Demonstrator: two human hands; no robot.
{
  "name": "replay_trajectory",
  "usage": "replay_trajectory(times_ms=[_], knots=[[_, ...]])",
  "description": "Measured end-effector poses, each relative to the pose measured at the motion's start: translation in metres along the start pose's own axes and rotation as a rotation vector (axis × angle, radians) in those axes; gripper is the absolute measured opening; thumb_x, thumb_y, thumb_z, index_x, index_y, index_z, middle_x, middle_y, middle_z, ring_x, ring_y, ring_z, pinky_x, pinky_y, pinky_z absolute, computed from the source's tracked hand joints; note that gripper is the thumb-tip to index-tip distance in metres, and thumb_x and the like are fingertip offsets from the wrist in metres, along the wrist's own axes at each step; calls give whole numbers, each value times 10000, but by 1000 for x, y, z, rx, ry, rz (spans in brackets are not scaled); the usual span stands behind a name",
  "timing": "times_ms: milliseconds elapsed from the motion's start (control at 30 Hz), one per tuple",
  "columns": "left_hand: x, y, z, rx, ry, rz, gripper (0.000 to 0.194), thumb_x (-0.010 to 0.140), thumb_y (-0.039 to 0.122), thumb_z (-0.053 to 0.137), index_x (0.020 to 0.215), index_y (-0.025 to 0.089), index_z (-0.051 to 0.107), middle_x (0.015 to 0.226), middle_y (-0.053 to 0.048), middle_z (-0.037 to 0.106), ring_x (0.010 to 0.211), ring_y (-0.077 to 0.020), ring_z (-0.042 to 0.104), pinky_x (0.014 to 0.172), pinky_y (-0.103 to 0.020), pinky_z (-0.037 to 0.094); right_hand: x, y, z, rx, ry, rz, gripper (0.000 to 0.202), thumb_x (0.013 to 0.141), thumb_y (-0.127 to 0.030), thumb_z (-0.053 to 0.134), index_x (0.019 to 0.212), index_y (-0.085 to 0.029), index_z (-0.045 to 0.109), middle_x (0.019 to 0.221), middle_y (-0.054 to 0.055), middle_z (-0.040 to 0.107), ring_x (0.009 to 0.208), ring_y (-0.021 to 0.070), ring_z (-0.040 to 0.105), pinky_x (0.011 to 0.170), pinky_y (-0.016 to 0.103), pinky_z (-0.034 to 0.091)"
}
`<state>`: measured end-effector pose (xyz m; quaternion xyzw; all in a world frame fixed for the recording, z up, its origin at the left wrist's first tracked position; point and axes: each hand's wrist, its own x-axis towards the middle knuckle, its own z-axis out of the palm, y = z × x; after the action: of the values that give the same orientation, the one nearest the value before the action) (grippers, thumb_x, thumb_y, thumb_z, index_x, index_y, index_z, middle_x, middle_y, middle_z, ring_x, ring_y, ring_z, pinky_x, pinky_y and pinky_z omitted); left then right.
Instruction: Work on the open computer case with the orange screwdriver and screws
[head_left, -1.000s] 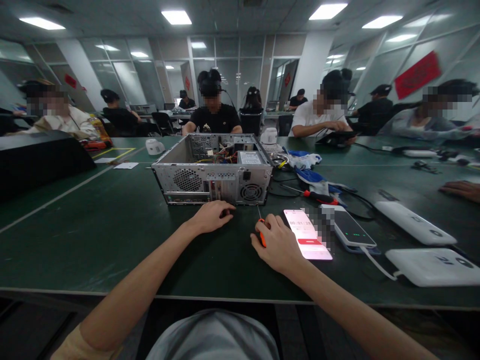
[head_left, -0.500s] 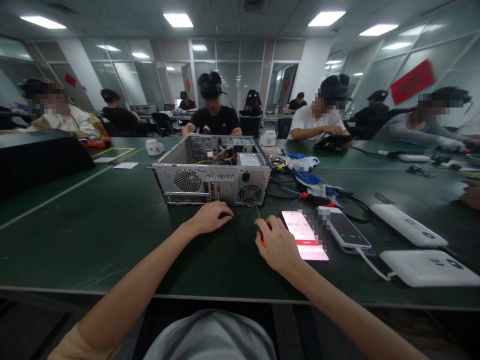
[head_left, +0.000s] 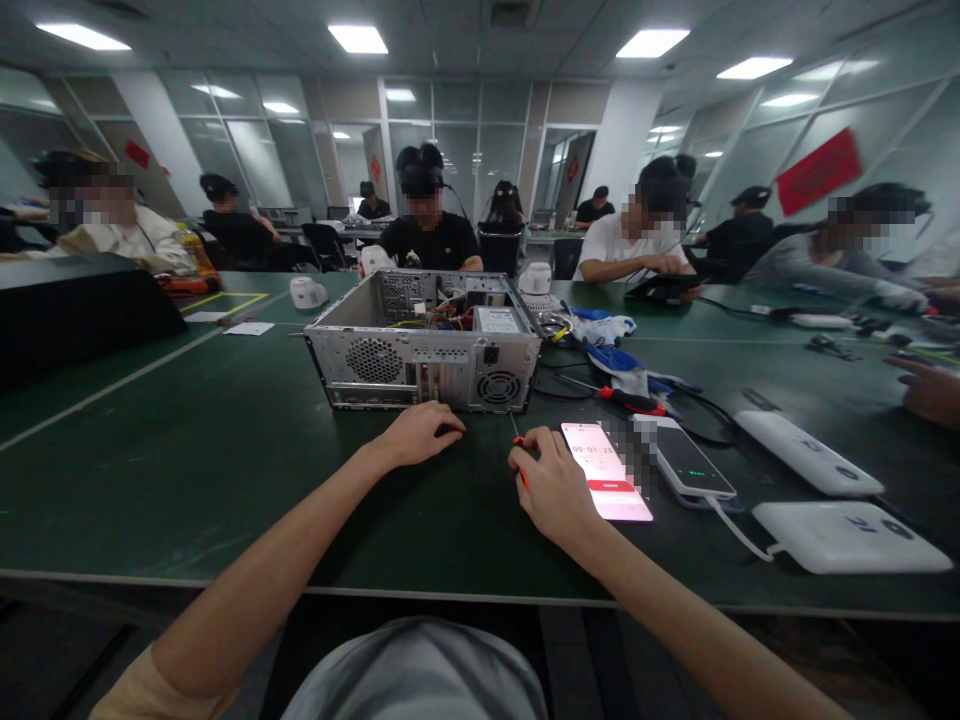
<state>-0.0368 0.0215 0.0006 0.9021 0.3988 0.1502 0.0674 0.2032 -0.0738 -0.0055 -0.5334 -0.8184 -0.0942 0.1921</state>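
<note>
An open silver computer case (head_left: 360, 362) lies on the green table, its back panel facing me. Cables and a power supply show inside through the open top. My left hand (head_left: 421, 436) rests on the table just in front of the case, thumb apart from loosely bent fingers, with nothing seen in it. To the right, my right hand (head_left: 553, 482) is closed around a screwdriver (head_left: 523, 478) with an orange and black handle. Its thin shaft points toward the lower right corner of the case; the palm hides part of the handle. A lit phone (head_left: 609, 470) showing a timer lies beside that hand.
White power banks (head_left: 810, 452) and a cabled white device (head_left: 694, 460) lie at the right. Behind the phone are a red-black screwdriver (head_left: 634, 402), blue-white gloves (head_left: 607, 325) and black cables. A black panel (head_left: 82, 310) stands at left. People sit around the table.
My right hand has shifted very slightly, with the screwdriver still in it. Across the table, a co-worker's white-gloved hand has come up behind the case. My left hand stays put.
</note>
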Motion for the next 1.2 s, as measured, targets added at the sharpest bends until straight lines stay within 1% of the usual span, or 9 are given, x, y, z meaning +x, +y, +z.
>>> replay_trajectory(times_ms=[267,400,467,567,633,733,933,1033,1200], knots=[[1,-2,3,-20,11,17,229,952,298,536,1037,207,729,1065,-56,704,992,-210,636,905,-342,486,0,-5,-3,-7,1,35,110,858,-226,590,937,-181,654,1084,107,525,965,224,520,721,295,446],[0,-2,2,-12,14,17,218,946,295,545,1031,211,726,1059,-56,699,991,-212,636,901,-345,488,0,-7,-3,-16,8,35,244,977,-349,483,977,-182,660,1074,111,529,939,216,544,729,303,459],[0,-1,2,-9,15,16,213,943,294,551,1031,213,726,1049,-54,695,990,-213,636,903,-348,488,1,-6,-2,-8,-2,30,253,999,-304,437,1037,-187,658,1087,110,523,892,193,561,713,293,464],[-1,0,1,-12,15,19,212,944,287,551,1032,214,729,1044,-56,682,980,-207,638,891,-338,492,0,-4,2,5,-14,-3,253,972,-200,451,1150,-199,630,1120,109,510,866,179,577,718,291,480],[-1,1,0,-20,14,20,217,946,287,548,1033,216,733,1052,-58,672,969,-199,641,879,-328,495,-1,-3,3,17,-15,-16,272,950,-162,469,1173,-200,620,1131,112,507,889,187,582,726,295,493],[-1,2,-1,-30,9,19,219,946,289,548,1031,221,738,1051,-57,671,950,-192,646,870,-318,498,-1,-2,3,51,-12,-21,259,921,-122,494,1134,-190,627,1145,115,511,929,194,579,734,295,508],[-1,1,0,-28,8,12,233,947,297,538,1038,220,738,1040,-53,683,932,-195,649,862,-314,498,-1,-1,-1,53,-14,-85,190,848,-46,541,933,-169,658,1158,118,559,1020,229,539,807,320,511],[0,1,0,-32,2,6,240,948,305,534,1042,216,736,1042,-53,684,929,-194,650,861,-314,496,0,-2,-4,8,-41,-99,191,845,-55,552,935,-173,672,1182,113,582,986,229,528,799,332,498],[0,1,-1,-34,-11,0,248,946,309,529,1045,219,737,1058,-54,683,943,-195,648,858,-314,495,-1,-5,-7,-57,-102,-82,219,868,-67,521,989,-159,679,1235,106,584,895,194,546,748,317,475]])
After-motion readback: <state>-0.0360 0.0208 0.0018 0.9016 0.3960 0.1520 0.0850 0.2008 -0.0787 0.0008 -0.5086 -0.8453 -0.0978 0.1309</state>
